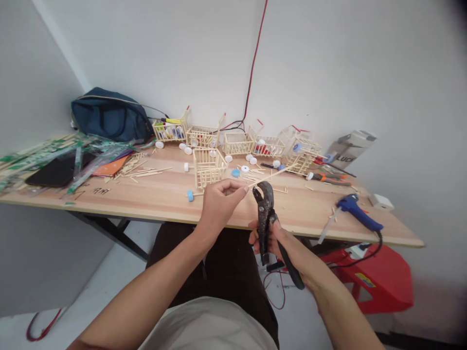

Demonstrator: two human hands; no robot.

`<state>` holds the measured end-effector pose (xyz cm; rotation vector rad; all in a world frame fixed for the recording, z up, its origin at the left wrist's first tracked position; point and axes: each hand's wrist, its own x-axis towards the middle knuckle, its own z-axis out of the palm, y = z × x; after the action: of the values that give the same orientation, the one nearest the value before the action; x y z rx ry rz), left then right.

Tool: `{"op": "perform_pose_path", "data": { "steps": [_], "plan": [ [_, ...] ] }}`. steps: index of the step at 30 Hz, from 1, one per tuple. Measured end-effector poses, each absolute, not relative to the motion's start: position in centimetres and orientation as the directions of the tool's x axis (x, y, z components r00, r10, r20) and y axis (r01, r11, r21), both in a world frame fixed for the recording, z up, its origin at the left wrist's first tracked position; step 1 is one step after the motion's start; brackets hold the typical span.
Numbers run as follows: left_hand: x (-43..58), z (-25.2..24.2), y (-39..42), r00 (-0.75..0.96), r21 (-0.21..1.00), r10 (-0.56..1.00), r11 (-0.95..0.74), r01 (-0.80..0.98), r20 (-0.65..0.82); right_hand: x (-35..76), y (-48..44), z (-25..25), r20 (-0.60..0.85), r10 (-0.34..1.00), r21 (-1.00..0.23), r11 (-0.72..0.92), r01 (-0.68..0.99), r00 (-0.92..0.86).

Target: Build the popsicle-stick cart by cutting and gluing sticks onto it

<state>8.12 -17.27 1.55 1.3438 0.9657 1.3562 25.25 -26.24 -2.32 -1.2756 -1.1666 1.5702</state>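
Observation:
Between the fingertips of my left hand [222, 201] is a thin wooden stick [273, 173], which slants up to the right over the table. My right hand [279, 238] is closed around the handles of a black pipe cutter [265, 204]. The cutter's curved jaw points upward, just right of my left fingertips and near the stick; whether they touch I cannot tell. Behind my left hand a small stick-built cart [208, 167] stands on the table, with a blue cap [190, 195] and a white cap at its left side.
Several stick carts [237, 144] line the wall. A blue bag [111, 114], a phone [58, 170] and wrapped stick packs lie left. Right are orange-handled pliers [326, 179], a blue glue gun [359, 212] and a box [352, 148]. A red stool [383, 282] stands below the wooden table [153, 197].

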Motion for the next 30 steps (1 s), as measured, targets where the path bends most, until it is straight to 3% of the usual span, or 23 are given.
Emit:
{"op": "perform_pose_path", "data": {
  "steps": [4,10,16,21,25,30],
  "plan": [
    [8.1,1.1,-17.2,0.061,0.972,0.972,-0.221,-0.085,0.226,25.0,-26.7,-2.7,-0.243,0.949,-0.966,-0.255,-0.033,-0.203],
    [7.8,0.9,-17.3,0.059,0.965,0.963,-0.261,-0.01,0.261,24.8,-26.9,-2.8,-0.13,0.983,-0.981,-0.108,0.161,-0.126],
    [8.1,0.7,-18.2,0.047,0.95,0.952,-0.306,0.061,0.303,25.2,-26.7,-4.0,-0.086,0.979,-0.987,-0.06,0.146,-0.184],
    [8.4,1.0,-19.7,0.058,0.805,0.857,-0.502,0.318,0.512,24.7,-26.8,-4.4,-0.07,0.986,-0.988,-0.048,0.148,-0.151],
    [8.5,1.0,-20.2,0.081,0.723,0.805,-0.567,0.395,0.587,24.2,-26.9,-4.6,-0.016,0.992,-0.981,0.008,0.194,-0.125],
    [7.9,1.0,-19.5,0.059,0.885,0.907,-0.42,0.199,0.418,24.5,-26.7,-3.2,0.035,0.994,-0.919,0.072,0.389,-0.1]
  ]
}}
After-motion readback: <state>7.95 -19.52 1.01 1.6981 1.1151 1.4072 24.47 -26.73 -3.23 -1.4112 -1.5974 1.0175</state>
